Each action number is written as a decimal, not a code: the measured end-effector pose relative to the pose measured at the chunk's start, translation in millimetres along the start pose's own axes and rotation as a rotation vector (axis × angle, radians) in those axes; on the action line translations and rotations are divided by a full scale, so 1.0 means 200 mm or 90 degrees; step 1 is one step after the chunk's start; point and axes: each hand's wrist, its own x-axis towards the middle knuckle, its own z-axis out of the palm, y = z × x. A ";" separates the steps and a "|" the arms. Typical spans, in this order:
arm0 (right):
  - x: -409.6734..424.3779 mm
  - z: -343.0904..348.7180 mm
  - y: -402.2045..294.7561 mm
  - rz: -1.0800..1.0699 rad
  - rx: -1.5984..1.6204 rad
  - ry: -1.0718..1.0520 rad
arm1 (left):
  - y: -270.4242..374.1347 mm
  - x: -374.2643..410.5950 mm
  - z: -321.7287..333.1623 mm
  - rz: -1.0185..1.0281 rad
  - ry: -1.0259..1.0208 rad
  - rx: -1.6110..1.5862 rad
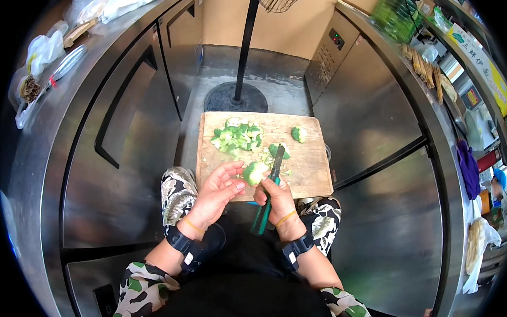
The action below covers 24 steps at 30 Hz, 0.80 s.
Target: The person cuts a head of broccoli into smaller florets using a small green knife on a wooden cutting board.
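Observation:
Between my hands is a broccoli floret (pixel 254 173), above the near edge of a wooden cutting board (pixel 308 160). My left hand (pixel 223 186) holds it from the left with curved fingers. In my right hand (pixel 276 195) is a green-handled knife (pixel 277 161), its dark blade pointing away from me; the thumb of that hand is against the floret. A pile of cut broccoli (pixel 237 135) lies at the board's far left. One broccoli piece (pixel 298 134) sits at the far right, another (pixel 274 150) partly behind the blade. Small crumbs are scattered near the middle.
Stainless steel cabinets flank me on the left (pixel 122 187) and right (pixel 385 230). Beyond the board a black pole stands on a round base (pixel 236 100). Plastic bags and a whisk (pixel 70 62) lie on the left counter; bundled skewers (pixel 422 68) and a purple cloth (pixel 468 170) are at right.

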 end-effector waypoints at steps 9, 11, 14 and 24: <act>-0.05 0.06 -0.03 -0.285 -0.463 0.042 | -0.04 0.01 -0.07 -0.075 -0.016 -0.094; -0.06 0.07 -0.06 -0.307 -0.526 0.036 | -0.05 0.01 -0.08 -0.087 -0.020 -0.123; -0.07 0.07 -0.08 -0.299 -0.567 0.033 | -0.07 0.01 -0.07 -0.089 -0.014 -0.159; -0.05 0.03 -0.08 -0.026 -0.165 -0.012 | -0.08 0.02 -0.07 -0.114 -0.023 -0.201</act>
